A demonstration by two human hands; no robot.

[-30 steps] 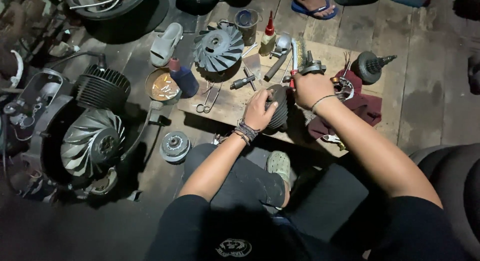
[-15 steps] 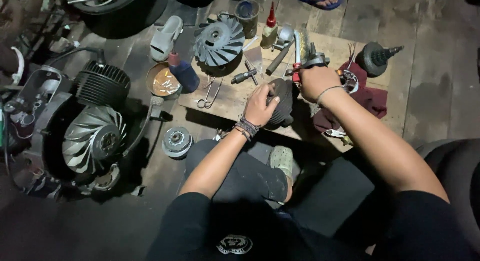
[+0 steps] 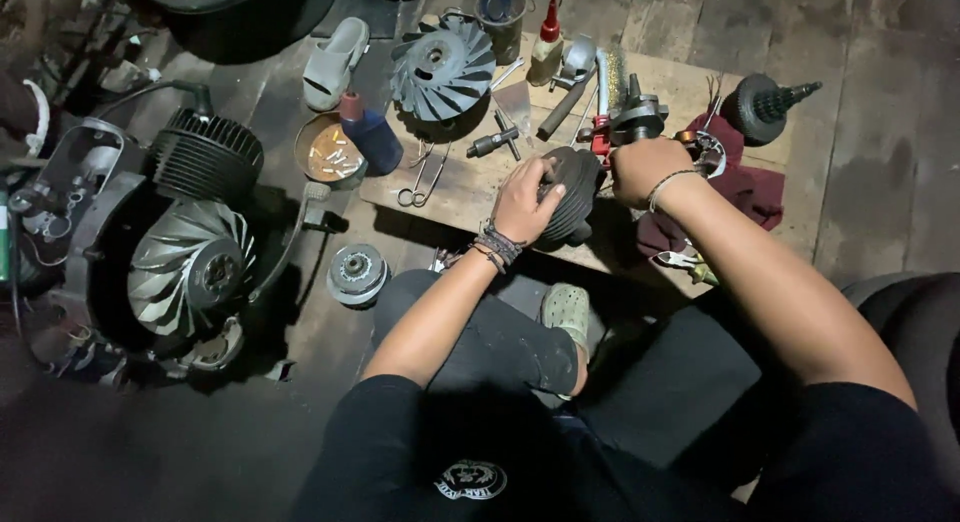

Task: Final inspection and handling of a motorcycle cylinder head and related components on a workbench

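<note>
My left hand (image 3: pixel 525 199) rests over a dark ribbed engine cylinder (image 3: pixel 575 190) on the wooden board (image 3: pixel 455 187), gripping its near side. My right hand (image 3: pixel 643 168) is closed around a red-handled tool (image 3: pixel 601 134) whose shaft points up past the cylinder's far edge. A crank part (image 3: pixel 640 117) stands just behind that hand. Both wrists wear bracelets.
On the board lie a grey fan wheel (image 3: pixel 440 70), a T-wrench (image 3: pixel 500 140), circlip pliers (image 3: pixel 418 182), a red-capped oil bottle (image 3: pixel 546 42) and a clutch part (image 3: pixel 765 104) on a red rag. A tin of cigarette ends (image 3: pixel 325 154), a round pulley (image 3: pixel 355 274) and an engine (image 3: pixel 170 252) sit at left.
The view has shifted slightly; both hands stay on the cylinder and the tool, with the right hand moved a little down toward the cylinder.
</note>
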